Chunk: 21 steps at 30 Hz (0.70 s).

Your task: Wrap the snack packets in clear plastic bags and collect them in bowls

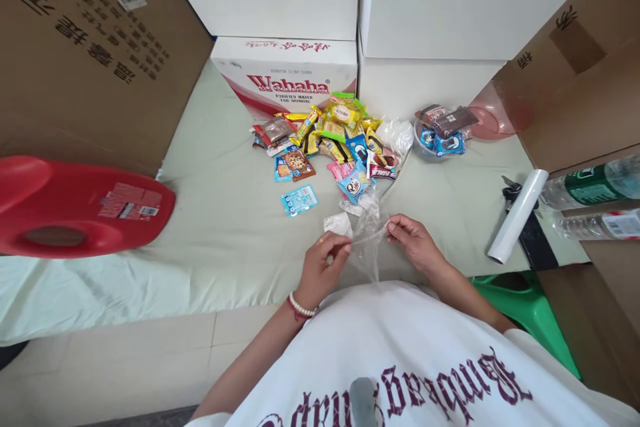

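Between my hands stretches a clear plastic bag, crumpled and seemingly see-through all over. My left hand pinches one side of it between thumb and fingers. On the opposite side, my right hand grips the bag's edge with its fingertips. Just beyond the bag lie a white crumpled tissue-like piece and a light-blue snack packet. Behind these spreads a pile of wrapped snacks in yellow, blue, brown and pink. One flat blue packet lies apart, left of the pile.
A clear bowl of snacks and a pink dish stand at back right. Farther right are a white roll, keys and plastic bottles. A red jug lies left. A Wahaha carton and other boxes border the back.
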Tool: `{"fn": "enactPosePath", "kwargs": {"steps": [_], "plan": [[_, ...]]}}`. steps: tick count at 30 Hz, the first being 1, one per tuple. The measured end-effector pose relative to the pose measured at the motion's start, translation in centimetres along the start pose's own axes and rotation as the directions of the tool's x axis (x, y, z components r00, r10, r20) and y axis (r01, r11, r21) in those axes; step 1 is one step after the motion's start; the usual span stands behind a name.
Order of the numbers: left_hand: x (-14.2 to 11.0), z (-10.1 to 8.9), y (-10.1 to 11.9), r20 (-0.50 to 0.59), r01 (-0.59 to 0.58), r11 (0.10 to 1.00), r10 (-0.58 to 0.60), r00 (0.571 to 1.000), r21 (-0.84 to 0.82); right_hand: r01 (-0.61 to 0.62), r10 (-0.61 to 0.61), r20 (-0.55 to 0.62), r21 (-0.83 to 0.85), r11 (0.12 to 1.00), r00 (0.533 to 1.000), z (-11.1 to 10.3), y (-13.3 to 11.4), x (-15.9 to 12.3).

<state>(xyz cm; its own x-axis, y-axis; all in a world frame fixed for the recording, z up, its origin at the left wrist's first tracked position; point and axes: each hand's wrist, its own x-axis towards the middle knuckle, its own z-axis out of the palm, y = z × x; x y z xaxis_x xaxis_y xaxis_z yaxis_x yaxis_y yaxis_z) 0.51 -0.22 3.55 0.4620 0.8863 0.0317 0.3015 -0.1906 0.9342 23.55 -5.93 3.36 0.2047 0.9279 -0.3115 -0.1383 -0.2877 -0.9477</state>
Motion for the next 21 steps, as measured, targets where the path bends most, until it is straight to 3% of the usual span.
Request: {"fn": "enactPosePath", "kwargs": {"steps": [3,8,11,14,16,18,19,21], "plan": [[2.4,2.2,1.5,0.142,0.091,0.99,-0.075,0.987,-0.111,0.095,-0.089,0.064,-0.091,0.991,0.994,0.1,-0.6,0.2],[4.6,5.2,1.5,0.142,0.21,0.914,-0.17,0.975,-0.347,0.193,-0.176,0.085,-0.255,0.948,0.981,-0.2,-1.1,0.3],[4.5,5.0,0.8,0.142,0.287,0.824,-0.25,0.958,-0.489,0.143,-0.143,0.021,-0.268,0.953,0.99,-1.1,-0.7,-0.1],[3.9,3.4,0.1,0.067,0.315,0.78,-0.333,0.941,-0.541,0.121,-0.171,-0.113,-0.356,0.927,0.979,-4.0,-0.5,0.2],[3.3,1.8,-0.3,-0.031,0.319,0.763,-0.405,0.914,-0.562,0.099,-0.299,-0.314,-0.522,0.847,0.901,-8.0,-1.1,1.6],[2.6,-0.2,-0.8,-0.11,0.321,0.714,-0.486,0.867,-0.622,0.002,-0.466,-0.495,-0.684,0.73,0.733,-13.4,-2.6,4.2],[2.1,-1.2,-1.0,-0.142,0.319,0.694,-0.52,0.843,-0.645,-0.073,-0.518,-0.548,-0.73,0.68,0.657,-16.2,-3.5,5.9],[0.9,-3.1,-1.4,-0.195,0.327,0.661,-0.587,0.785,-0.675,-0.171,-0.58,-0.555,-0.794,0.584,0.596,-21.6,-5.5,9.7]]}}
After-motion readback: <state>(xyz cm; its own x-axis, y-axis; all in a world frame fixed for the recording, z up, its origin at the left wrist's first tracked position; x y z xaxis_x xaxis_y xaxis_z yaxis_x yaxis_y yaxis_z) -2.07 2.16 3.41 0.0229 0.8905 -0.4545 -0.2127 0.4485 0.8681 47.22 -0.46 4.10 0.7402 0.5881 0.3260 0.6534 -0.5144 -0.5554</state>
